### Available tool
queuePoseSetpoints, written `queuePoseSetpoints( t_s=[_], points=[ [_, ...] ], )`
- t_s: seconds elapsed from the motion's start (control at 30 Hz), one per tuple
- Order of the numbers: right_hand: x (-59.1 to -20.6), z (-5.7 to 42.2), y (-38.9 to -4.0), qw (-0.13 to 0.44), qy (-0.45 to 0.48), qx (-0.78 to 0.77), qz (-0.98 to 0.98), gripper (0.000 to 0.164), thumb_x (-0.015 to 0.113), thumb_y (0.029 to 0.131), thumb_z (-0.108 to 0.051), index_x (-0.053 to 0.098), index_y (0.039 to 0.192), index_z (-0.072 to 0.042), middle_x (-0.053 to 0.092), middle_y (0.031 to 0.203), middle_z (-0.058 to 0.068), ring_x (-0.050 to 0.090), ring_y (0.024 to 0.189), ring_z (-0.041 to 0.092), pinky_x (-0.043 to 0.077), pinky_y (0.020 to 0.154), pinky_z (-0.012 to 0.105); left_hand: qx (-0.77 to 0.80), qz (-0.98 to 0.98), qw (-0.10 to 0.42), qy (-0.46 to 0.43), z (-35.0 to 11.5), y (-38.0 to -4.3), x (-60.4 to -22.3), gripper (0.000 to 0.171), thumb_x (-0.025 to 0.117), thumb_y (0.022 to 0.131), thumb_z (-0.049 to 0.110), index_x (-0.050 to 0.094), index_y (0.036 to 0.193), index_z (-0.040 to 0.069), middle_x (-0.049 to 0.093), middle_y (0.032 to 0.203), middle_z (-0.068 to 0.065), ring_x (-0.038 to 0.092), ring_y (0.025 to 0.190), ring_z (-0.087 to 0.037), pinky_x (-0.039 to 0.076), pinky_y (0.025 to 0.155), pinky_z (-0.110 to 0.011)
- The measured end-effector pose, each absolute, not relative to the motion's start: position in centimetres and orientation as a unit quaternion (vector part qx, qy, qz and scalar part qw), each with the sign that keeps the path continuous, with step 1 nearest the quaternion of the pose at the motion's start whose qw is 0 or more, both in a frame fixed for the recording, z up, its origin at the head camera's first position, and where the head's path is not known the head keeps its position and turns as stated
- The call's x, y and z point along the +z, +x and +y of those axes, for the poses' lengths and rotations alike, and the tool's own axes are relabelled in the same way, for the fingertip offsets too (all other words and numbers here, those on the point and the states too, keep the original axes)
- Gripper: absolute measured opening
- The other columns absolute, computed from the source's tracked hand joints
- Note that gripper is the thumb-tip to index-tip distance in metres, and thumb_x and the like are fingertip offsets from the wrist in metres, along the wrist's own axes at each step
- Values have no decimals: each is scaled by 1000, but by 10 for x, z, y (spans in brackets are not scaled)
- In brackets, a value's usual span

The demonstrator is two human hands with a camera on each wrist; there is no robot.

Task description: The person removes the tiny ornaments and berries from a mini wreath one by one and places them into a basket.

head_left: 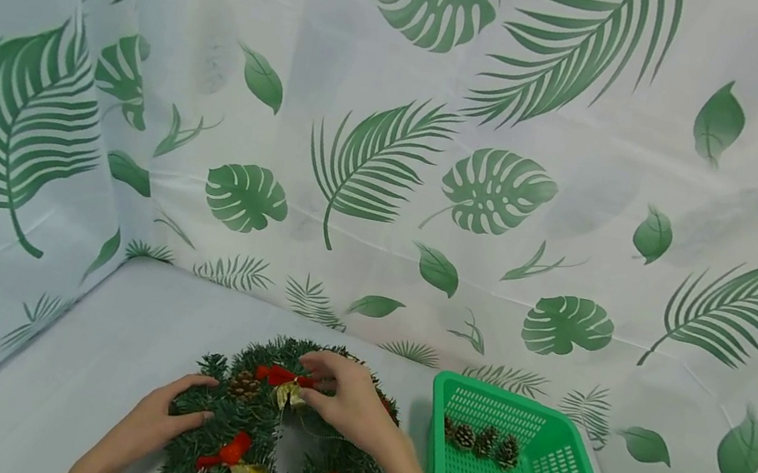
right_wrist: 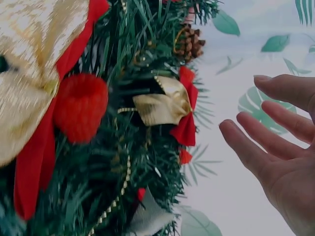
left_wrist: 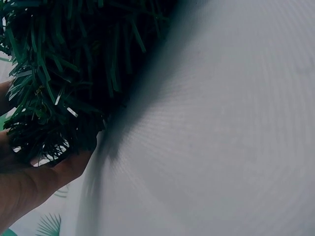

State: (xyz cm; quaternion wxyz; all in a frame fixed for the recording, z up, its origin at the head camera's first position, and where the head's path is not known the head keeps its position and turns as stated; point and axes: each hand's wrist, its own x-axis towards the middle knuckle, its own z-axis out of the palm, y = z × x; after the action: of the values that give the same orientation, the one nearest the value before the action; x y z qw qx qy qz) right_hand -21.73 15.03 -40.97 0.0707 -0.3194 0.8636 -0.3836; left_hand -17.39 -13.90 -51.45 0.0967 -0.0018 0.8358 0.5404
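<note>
A green tinsel wreath (head_left: 233, 418) lies at the lower middle of the head view, decorated with bows, bells, gold bead string and a pine cone (head_left: 244, 384). At its left edge my left hand (head_left: 152, 421) grips the greenery (left_wrist: 54, 88), thumb and fingers around it. My right hand (head_left: 350, 401) is over the wreath's upper part, close to a red and gold bow (head_left: 281, 377). In the right wrist view, the fingers (right_wrist: 246, 140) are spread and apart from the wreath, with nothing between them. A raspberry-like red ornament (right_wrist: 81, 108) shows close up there.
Right of the wreath stands a green plastic basket (head_left: 510, 397) with several pine cones (head_left: 486, 441) at its far left end. A white cloth (head_left: 43, 372) covers the table. Behind rises a leaf-printed curtain (head_left: 355, 283), with another side on the left.
</note>
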Motion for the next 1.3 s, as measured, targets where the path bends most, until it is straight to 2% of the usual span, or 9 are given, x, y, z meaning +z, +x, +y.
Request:
queuePoseSetpoints(
  t_s=[0.1,0.27,0.53,0.77,1.07,1.3],
  points=[
    [-412,145,-219,83,-326,-390,857,39,68,99,-7,59,137,-4,64,131,22,66,116,37,56,97,26,541,836,98,-4,-139,-174,-515,56,75,94,31,58,144,13,40,158,-28,34,145,-56,45,102,-69],
    [-416,136,-222,93,-322,-393,857,38,70,98,-7,62,134,-1,66,129,23,67,115,39,57,92,23,544,833,100,-5,-139,-175,-517,56,75,94,31,58,144,13,40,158,-28,33,145,-57,45,102,-69],
    [-419,121,-227,108,-318,-368,867,37,71,98,-8,64,133,-2,68,129,17,68,116,33,59,92,26,543,833,109,-12,-138,-177,-516,59,76,93,35,57,145,14,40,159,-28,34,145,-56,45,101,-69],
    [-424,109,-230,127,-324,-352,869,34,71,98,-9,66,131,-4,70,126,14,71,110,25,57,86,20,546,829,116,-16,-138,-178,-516,61,76,93,38,56,146,14,40,159,-27,34,145,-56,46,100,-67],
    [-429,95,-235,144,-328,-342,869,31,73,96,-8,68,127,-4,72,117,13,71,103,16,57,84,18,545,831,110,-13,-139,-177,-517,60,76,93,36,57,145,12,44,156,-26,36,144,-55,46,100,-67],
    [-431,85,-239,153,-328,-330,872,32,72,97,-8,69,129,-7,72,119,10,70,104,12,57,84,18,548,829,111,-13,-140,-178,-516,60,77,92,34,57,144,11,45,155,-27,36,143,-56,46,101,-67]
  ],
)
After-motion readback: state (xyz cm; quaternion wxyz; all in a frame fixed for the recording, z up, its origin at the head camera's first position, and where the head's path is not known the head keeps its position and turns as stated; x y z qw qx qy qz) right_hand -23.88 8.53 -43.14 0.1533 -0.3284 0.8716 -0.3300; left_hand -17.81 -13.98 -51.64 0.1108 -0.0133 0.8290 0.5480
